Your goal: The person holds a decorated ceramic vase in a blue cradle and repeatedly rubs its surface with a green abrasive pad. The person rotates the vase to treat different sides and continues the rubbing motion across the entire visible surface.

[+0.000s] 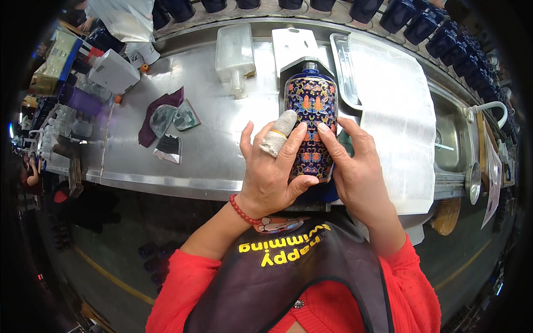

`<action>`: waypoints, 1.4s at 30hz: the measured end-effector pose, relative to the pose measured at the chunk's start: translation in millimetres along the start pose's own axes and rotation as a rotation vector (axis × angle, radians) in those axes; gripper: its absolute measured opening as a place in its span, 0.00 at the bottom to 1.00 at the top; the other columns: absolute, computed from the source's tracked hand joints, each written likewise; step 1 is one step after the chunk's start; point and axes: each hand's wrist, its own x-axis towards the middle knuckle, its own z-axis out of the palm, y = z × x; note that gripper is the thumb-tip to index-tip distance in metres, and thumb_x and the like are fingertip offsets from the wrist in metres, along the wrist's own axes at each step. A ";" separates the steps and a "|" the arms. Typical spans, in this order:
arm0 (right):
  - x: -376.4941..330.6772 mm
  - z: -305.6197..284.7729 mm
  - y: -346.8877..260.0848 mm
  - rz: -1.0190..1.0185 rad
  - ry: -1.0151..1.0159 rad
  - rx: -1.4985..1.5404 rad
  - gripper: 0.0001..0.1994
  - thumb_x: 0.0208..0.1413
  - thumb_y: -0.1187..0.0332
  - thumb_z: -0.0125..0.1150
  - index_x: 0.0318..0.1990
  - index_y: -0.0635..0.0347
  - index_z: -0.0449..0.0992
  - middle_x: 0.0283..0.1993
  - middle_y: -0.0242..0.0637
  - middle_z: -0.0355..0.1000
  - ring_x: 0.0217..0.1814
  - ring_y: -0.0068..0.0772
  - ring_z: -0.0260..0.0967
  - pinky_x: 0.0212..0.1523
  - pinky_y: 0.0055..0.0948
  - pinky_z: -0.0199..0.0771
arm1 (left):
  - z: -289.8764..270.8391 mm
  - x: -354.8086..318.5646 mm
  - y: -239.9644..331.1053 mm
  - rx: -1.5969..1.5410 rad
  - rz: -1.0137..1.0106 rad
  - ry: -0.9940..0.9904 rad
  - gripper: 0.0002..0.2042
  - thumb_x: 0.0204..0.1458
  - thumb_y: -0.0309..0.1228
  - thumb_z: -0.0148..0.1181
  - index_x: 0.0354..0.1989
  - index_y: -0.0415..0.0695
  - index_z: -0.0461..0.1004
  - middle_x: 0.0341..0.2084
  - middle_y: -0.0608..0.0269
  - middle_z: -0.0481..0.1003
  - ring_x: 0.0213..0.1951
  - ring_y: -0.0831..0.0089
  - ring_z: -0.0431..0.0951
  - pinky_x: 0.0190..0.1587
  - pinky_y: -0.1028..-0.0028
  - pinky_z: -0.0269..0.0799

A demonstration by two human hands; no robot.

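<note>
Bottle: dark blue, flat-sided ceramic bottle with orange and pink floral pattern (312, 119), lying at picture centre on the steel workbench (211, 150), neck toward 12 o'clock.
Left hand (272, 172): clasps the bottle's left side; index finger wrapped in white tape.
Right hand (355, 166): grips the bottle's right side.
At 3 o'clock: white cloth sheet (397, 116).
At 9 o'clock: purple rag (155, 114).
At 11 o'clock: translucent plastic container (235, 53).

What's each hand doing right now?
Left hand: closed on the patterned blue bottle, one finger bandaged.
Right hand: closed on the same bottle from its right side.
</note>
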 end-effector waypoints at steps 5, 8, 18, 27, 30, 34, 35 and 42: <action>8.9 -10.7 10.5 0.009 0.084 0.082 0.32 0.50 0.86 0.60 0.66 0.58 0.73 0.61 0.57 0.69 0.57 0.61 0.71 0.57 0.46 0.75 | -7.5 8.0 2.0 0.080 0.199 -0.009 0.38 0.61 0.69 0.46 0.66 0.50 0.74 0.59 0.57 0.77 0.63 0.55 0.66 0.73 0.44 0.37; 37.5 -39.0 14.2 -0.040 0.111 0.150 0.17 0.53 0.84 0.64 0.51 0.65 0.75 0.42 0.47 0.79 0.40 0.46 0.82 0.43 0.36 0.80 | -7.6 12.7 2.1 0.096 0.210 -0.020 0.36 0.62 0.68 0.44 0.66 0.54 0.74 0.53 0.67 0.80 0.62 0.60 0.65 0.73 0.42 0.36; 128.3 -31.7 52.4 -0.207 -0.254 0.517 0.11 0.59 0.74 0.66 0.48 0.65 0.77 0.36 0.44 0.78 0.35 0.40 0.78 0.37 0.32 0.77 | -5.1 12.7 -0.8 0.096 0.192 -0.015 0.34 0.62 0.67 0.44 0.60 0.53 0.80 0.46 0.70 0.82 0.56 0.63 0.70 0.71 0.44 0.42; 73.9 -35.6 17.7 -0.550 0.116 0.008 0.15 0.48 0.70 0.66 0.46 0.48 0.82 0.35 0.30 0.65 0.37 0.33 0.67 0.43 0.36 0.65 | 0.8 23.5 -39.8 -0.162 0.097 0.158 0.32 0.66 0.59 0.49 0.61 0.43 0.76 0.54 0.61 0.80 0.55 0.61 0.71 0.71 0.48 0.46; 54.6 -37.4 28.8 -0.360 -0.118 0.300 0.16 0.45 0.75 0.70 0.45 0.51 0.83 0.35 0.31 0.69 0.37 0.34 0.68 0.42 0.35 0.66 | 2.9 31.3 -48.5 -0.193 0.088 0.180 0.30 0.67 0.56 0.50 0.61 0.42 0.76 0.56 0.62 0.79 0.55 0.61 0.71 0.71 0.49 0.47; 51.7 -41.1 52.1 -0.044 -0.044 0.506 0.13 0.49 0.79 0.71 0.44 0.62 0.82 0.35 0.36 0.74 0.34 0.28 0.72 0.35 0.26 0.70 | 1.6 41.5 -50.6 -0.111 0.192 0.086 0.31 0.66 0.58 0.49 0.63 0.46 0.76 0.57 0.66 0.79 0.60 0.62 0.69 0.71 0.48 0.45; 54.8 -41.4 55.3 0.032 -0.026 0.552 0.10 0.53 0.76 0.69 0.44 0.64 0.81 0.35 0.35 0.74 0.34 0.24 0.71 0.35 0.24 0.68 | 0.8 43.8 -50.7 -0.065 0.222 0.042 0.31 0.66 0.59 0.49 0.63 0.47 0.76 0.57 0.67 0.79 0.61 0.62 0.68 0.71 0.48 0.45; 69.6 -37.6 51.1 0.155 -0.024 0.640 0.08 0.59 0.73 0.65 0.44 0.67 0.80 0.37 0.33 0.74 0.37 0.20 0.70 0.39 0.20 0.68 | -1.9 62.2 -55.7 0.031 0.303 0.035 0.29 0.67 0.60 0.45 0.63 0.54 0.78 0.53 0.73 0.81 0.63 0.64 0.66 0.72 0.47 0.43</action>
